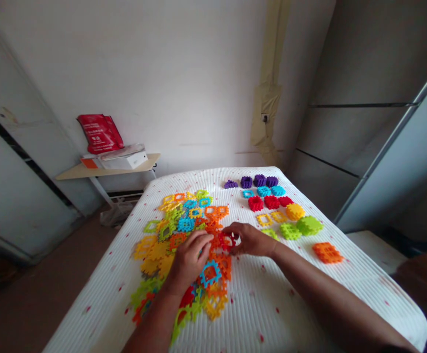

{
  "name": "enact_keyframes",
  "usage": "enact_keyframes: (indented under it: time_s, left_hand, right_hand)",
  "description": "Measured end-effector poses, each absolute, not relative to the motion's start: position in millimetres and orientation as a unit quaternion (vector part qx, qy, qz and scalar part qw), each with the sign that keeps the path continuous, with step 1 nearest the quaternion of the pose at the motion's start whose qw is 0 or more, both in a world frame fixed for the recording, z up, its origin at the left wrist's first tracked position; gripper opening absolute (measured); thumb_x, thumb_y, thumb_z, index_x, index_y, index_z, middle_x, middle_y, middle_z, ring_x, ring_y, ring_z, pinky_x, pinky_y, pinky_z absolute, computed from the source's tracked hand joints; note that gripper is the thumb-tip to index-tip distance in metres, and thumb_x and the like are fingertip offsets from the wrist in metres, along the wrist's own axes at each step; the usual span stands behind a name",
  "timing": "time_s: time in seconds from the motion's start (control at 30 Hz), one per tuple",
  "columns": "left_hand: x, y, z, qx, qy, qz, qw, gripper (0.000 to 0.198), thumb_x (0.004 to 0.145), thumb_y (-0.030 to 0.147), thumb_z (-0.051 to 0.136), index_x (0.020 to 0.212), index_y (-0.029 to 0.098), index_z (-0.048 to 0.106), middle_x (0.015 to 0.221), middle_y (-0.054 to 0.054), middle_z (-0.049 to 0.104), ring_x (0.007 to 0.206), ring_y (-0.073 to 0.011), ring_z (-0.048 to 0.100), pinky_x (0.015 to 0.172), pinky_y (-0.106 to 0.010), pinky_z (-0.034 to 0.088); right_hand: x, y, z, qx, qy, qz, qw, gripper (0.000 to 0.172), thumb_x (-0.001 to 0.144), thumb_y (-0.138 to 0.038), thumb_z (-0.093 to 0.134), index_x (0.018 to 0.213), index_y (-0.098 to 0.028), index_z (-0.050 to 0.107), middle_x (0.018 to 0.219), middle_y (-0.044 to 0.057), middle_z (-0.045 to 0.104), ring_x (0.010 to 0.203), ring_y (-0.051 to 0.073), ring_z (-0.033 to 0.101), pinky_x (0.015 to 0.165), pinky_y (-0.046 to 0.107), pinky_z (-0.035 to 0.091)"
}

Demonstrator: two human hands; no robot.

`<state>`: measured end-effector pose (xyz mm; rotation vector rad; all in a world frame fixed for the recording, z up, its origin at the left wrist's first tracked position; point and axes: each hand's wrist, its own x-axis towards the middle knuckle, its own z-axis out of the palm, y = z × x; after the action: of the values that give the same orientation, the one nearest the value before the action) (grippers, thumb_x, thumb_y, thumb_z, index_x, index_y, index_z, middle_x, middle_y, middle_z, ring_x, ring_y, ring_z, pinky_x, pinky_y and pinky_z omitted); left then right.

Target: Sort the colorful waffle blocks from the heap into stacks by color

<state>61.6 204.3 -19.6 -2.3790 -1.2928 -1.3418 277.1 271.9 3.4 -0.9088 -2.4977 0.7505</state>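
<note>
Red square-frame tile [225,246] lies, in the head view, at the right edge of the mixed tile heap [158,251], just left of the right hand [248,239], the nearer one; thumb and fingers bracket it (whether they pinch, I cannot tell). No long axis stands out. Left hand [189,255] curls over the heap, its hold hidden. White ribbed cover [259,294] stretches rightward to the orange tile stack [327,253].

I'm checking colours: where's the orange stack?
In the head view, the orange stack lies at right on the white cover, just nearer the camera than the round green stack.
</note>
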Motion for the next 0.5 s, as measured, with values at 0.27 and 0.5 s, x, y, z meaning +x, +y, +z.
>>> enact_keyframes:
  time_s: [0.27,0.5]
  left_hand:
    - [38,214,-22,-0.601,-0.545,-0.584,-0.011,0.009,0.077,0.025,0.058,0.079,0.019,0.064,0.077,-0.001,0.064,0.073,-0.0138,0.062,0.068,-0.026,0.052]
    - [44,213,-21,-0.612,-0.545,-0.571,-0.042,0.008,0.076,0.024,0.058,0.077,0.019,0.065,0.077,-0.001,0.065,0.074,-0.0138,0.062,0.070,-0.026,0.051]
  right_hand:
    - [332,374,39,-0.507,-0.859,-0.028,0.064,0.051,0.068,-0.014,0.067,0.118,-0.015,0.058,0.119,0.013,0.059,0.108,0.026,0.053,0.090,0.032,0.041]
    - [342,410,30,-0.517,-0.855,-0.007,-0.032,0.054,0.061,-0.015,0.074,0.113,-0.018,0.062,0.106,0.010,0.066,0.098,0.026,0.060,0.079,0.029,0.046]
